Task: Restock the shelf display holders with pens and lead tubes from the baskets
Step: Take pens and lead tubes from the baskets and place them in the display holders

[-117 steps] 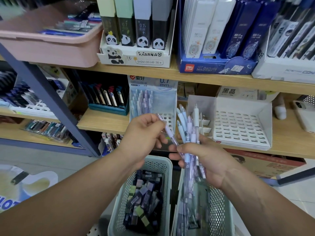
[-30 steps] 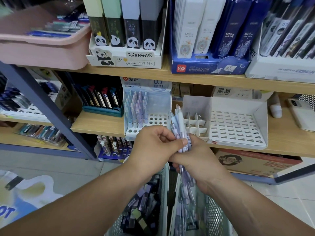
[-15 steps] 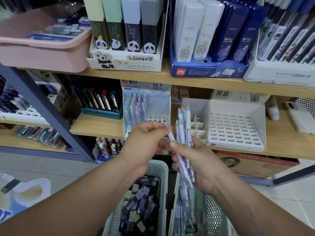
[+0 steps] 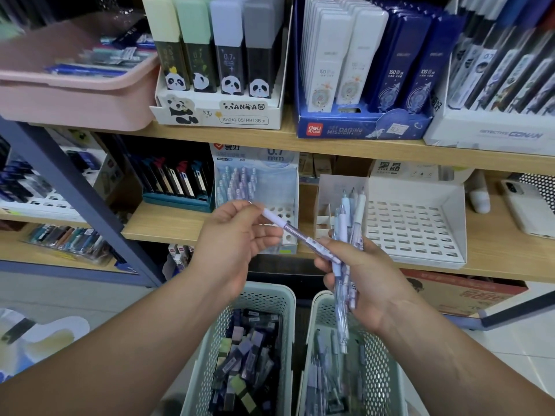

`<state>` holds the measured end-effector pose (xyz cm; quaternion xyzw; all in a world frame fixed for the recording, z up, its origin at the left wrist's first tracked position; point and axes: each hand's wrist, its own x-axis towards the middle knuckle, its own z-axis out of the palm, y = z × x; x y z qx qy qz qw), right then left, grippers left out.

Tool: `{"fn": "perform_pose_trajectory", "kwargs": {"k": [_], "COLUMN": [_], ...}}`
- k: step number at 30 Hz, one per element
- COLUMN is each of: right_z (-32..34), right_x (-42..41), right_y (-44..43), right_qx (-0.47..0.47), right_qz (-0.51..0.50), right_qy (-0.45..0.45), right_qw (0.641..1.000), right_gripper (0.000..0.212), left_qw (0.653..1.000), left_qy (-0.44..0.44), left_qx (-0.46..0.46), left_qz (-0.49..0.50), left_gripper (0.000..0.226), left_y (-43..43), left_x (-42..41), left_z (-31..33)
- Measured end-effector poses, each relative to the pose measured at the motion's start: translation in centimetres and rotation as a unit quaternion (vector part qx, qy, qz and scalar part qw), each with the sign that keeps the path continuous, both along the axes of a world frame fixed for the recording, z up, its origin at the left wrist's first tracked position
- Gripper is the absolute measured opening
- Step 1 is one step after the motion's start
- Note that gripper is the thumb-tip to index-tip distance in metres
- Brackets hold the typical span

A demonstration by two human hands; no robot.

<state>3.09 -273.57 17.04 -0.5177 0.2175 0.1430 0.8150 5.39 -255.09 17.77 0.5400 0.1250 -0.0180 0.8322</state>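
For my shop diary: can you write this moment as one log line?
left hand pinches pen | right hand grips pens | holder partly filled

left grip (image 4: 237, 244): bare | right grip (image 4: 371, 285): bare | forearms (image 4: 141, 346): bare

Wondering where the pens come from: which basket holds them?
The right basket, below the bundle in the right hand: it holds long pale pens, while the left basket holds short, dark lead tubes.
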Motion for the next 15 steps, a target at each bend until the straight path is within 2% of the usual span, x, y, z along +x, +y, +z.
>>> {"fn": "perform_pose_trajectory", "kwargs": {"k": [4,8,11,13,15], "right_z": [0.0,0.0,-0.1,-0.2,-0.3], "right_x": [0.1,0.1,0.1,0.1,0.2], "right_y": [-0.3,-0.3,0.0,0.0,-0.1], "right_qx": [0.006,-0.049,-0.079,-0.097,-0.113], "right_qz": [-0.030,-0.039,-0.038,-0.043,-0.047], "right_qy": [-0.006,-0.040,-0.058,-0.064,-0.069], "right_qw": [1.000,0.997,0.994,0.992,0.990], "right_gripper": [0.040,0.030,0.031,0.031,0.029], "left_qw": [1.000,0.998,0.997,0.995,0.984], "left_qy": [0.006,0.025,0.051,0.071,0.090], "left_qx": [0.013,0.028,0.026,0.055,0.139], "left_qz": [0.026,0.054,0.054,0.053,0.063], "left_gripper": [0.005,0.010,0.010,0.012,0.020], "left_y": [0.6,0.9,1.1,1.3,1.4], "left_x": [0.3,0.3,0.4,0.5,0.5], "left_z": [-0.5,-1.1,-1.6,-1.7,-1.9]}}
